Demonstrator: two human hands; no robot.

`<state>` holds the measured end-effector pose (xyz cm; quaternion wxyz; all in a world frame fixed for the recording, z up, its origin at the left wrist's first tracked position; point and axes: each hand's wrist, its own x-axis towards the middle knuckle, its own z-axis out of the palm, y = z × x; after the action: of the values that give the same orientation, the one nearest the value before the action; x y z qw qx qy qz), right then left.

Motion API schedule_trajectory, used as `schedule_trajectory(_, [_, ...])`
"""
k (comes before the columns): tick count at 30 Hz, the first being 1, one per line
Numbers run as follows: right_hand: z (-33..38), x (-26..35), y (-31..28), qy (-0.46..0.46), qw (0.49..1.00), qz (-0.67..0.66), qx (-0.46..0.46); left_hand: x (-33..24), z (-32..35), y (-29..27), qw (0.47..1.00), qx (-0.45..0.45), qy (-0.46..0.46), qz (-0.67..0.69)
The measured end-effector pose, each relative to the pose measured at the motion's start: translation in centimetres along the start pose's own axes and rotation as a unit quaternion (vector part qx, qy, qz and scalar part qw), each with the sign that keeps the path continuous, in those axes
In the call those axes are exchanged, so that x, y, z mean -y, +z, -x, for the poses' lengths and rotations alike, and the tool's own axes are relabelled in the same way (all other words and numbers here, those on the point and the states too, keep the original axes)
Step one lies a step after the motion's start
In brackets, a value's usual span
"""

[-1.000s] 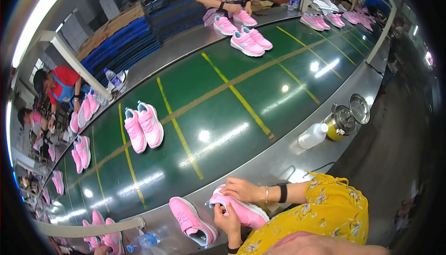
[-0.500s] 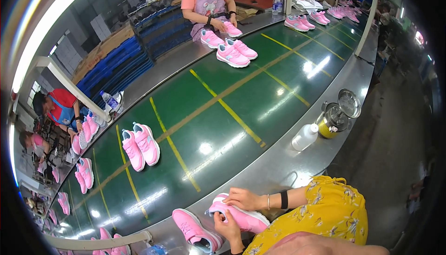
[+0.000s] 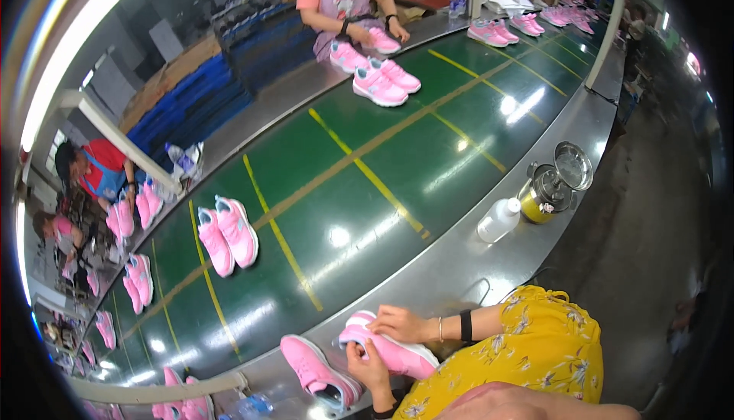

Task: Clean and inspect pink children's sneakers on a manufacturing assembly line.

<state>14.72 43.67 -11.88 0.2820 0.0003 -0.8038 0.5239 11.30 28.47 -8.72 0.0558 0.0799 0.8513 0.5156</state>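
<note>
A pink sneaker [image 3: 399,354] with a white sole rests at the metal edge in front of me, its opening toward the left. My left hand [image 3: 370,368] is closed on the collar of its opening, fingers curled at the rim. From the right, my right hand [image 3: 398,323] lies over the upper near the strap, fingers bent and gripping it. The fingertips partly hide the opening. Just left of my hands a second pink sneaker [image 3: 315,366] stands on the metal edge, untouched.
A green conveyor belt [image 3: 306,183] with yellow lines carries several pairs of pink sneakers [image 3: 228,235]. To my right stand a white bottle [image 3: 499,221] and a yellow-and-steel canister [image 3: 543,194] with its lid raised. Co-workers [image 3: 348,7] handle sneakers across the belt. A metal post [image 3: 164,401] crosses lower left.
The whole view has shifted slightly. Both my hands stay on the same sneaker with little movement. Across the belt, a co-worker's hand has moved apart from a sneaker.
</note>
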Motion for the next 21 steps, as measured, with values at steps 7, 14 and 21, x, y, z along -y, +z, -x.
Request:
schedule_trajectory(7, [-5.7,-1.8,0.9,-0.051,0.992,0.073,0.085,-1.3,-1.2,0.7,1.0,0.02,0.008,0.0])
schedule_trajectory(14, [-0.8,-0.1,-0.6,0.08,0.996,-0.005,0.04,-0.8,-1.3,0.4,0.999,-0.007,-0.026,0.018])
schedule_trajectory(21, [-6.0,-1.7,2.4,0.026,0.999,0.009,0.036,-0.9,-1.0,0.4,1.0,0.022,-0.012,-0.005])
